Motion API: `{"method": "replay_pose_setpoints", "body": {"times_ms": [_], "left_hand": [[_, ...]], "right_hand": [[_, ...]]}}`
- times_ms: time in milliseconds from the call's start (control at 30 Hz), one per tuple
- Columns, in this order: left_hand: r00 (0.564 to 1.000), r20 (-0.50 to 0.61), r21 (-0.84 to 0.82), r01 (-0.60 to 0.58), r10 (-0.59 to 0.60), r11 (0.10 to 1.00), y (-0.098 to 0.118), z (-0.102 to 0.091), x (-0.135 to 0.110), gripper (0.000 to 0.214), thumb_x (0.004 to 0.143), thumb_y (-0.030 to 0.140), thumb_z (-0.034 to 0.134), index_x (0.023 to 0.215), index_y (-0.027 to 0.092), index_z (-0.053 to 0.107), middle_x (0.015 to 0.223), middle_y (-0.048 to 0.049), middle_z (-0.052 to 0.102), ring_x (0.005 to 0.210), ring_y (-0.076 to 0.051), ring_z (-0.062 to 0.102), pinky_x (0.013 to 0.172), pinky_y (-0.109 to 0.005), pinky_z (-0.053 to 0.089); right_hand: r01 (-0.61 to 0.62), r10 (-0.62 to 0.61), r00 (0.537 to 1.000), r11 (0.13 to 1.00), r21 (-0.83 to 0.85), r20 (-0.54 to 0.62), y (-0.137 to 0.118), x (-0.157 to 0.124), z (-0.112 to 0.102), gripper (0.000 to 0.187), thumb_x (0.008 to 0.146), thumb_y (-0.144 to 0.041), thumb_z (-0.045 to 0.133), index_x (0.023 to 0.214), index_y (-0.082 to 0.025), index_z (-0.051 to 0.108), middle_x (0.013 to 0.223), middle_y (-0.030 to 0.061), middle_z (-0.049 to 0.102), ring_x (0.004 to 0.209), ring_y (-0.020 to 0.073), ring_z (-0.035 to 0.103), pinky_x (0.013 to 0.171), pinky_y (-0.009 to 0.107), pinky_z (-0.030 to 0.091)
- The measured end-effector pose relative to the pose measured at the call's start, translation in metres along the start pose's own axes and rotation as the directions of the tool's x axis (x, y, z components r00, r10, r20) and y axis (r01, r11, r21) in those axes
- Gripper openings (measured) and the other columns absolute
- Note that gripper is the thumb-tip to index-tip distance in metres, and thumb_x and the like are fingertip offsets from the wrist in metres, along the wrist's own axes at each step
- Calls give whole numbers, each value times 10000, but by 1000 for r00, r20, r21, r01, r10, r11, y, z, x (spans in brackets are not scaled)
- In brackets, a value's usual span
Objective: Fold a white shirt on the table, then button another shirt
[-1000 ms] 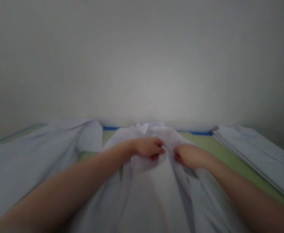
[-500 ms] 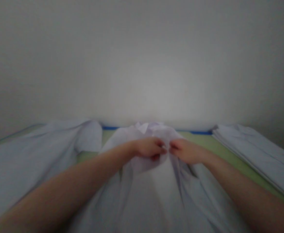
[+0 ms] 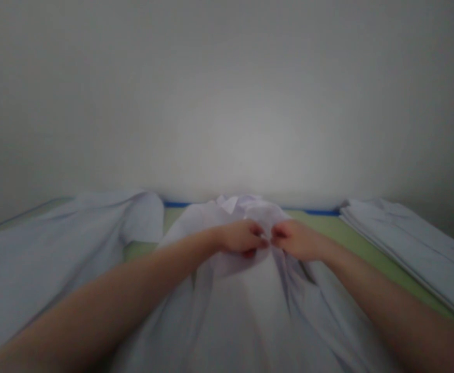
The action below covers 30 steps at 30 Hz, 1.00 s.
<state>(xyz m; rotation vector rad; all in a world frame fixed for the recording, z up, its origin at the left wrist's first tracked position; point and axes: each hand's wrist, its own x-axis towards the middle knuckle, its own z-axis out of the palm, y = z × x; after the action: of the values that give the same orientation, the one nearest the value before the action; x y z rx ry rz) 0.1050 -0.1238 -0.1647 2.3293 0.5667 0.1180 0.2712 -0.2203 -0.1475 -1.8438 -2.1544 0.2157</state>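
A white shirt (image 3: 234,311) lies in front of me, its collar end (image 3: 230,204) at the far side near the wall. My left hand (image 3: 242,237) pinches the shirt's fabric a little below the collar. Close beside it, my right hand (image 3: 294,239) pinches the same fabric from the right, the fingertips of both hands almost touching. The cloth is drawn up into folds beneath them. Blur hides whether a button sits between the fingers.
Another white garment (image 3: 52,248) is spread out on the left, its short sleeve toward the middle. Folded white cloth (image 3: 409,243) lies on the right. Under everything is a green surface (image 3: 323,228) with a blue edge (image 3: 322,212), against a plain grey wall (image 3: 227,93).
Almost nothing differs. Both hands stay at the same spot on the shirt, with only a very slight shift of the fingers.
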Motion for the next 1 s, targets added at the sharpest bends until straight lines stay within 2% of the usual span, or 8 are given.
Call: {"method": "replay_pose_setpoints", "body": {"times_ms": [100,167,300,400,633,800,1000], "left_hand": [[1000,-16,61,-2,3,998,0,2,1,366,762,492,485,747,146,604,564,-16,583,507,-113,514,490,-213,355],[999,-36,89,-4,8,996,1,2,2,366,771,483,476,755,145,618,566,-17,589,508,-113,517,494,-212,354],[998,-69,117,-3,11,993,3,4,3,358,781,448,468,805,142,652,562,-20,594,518,-119,522,502,-217,352],[996,-90,129,-3,15,992,3,6,3,352,778,435,470,810,142,662,558,-20,592,526,-123,526,509,-221,355],[991,-130,174,-16,40,985,4,9,3,320,776,403,460,733,143,641,548,-18,579,528,-120,535,499,-214,349],[984,-149,227,-61,96,972,8,8,2,265,763,333,457,685,146,626,543,-13,569,541,-115,522,516,-214,343],[991,-103,74,-76,83,994,0,8,4,274,792,352,439,792,145,617,577,-12,581,546,-114,536,509,-205,369]], "right_hand": [[-38,38,999,999,0,-8,-2,0,0,131,686,-208,482,681,-149,600,646,8,602,603,113,504,543,217,317],[-43,41,999,998,46,32,-3,-1,-3,134,665,-183,475,670,-147,604,636,8,608,592,112,514,539,214,330],[-20,-9,989,981,193,146,-3,-4,-11,208,621,-121,452,719,-150,633,710,4,649,636,113,554,575,201,380],[20,-51,984,984,178,170,-4,-6,-16,222,617,-120,466,730,-154,654,736,-1,663,658,119,565,595,201,393],[52,-52,998,999,-15,25,-6,-6,-9,233,640,-143,497,754,-172,699,702,10,674,621,120,569,580,213,372],[48,-49,998,998,-38,-32,-5,-5,-3,183,669,-207,544,745,-205,710,677,-6,670,616,119,580,565,217,356],[66,-68,995,998,-20,-70,-3,-4,-3,170,699,-250,569,776,-213,715,703,-5,677,639,124,589,592,222,364]]}}
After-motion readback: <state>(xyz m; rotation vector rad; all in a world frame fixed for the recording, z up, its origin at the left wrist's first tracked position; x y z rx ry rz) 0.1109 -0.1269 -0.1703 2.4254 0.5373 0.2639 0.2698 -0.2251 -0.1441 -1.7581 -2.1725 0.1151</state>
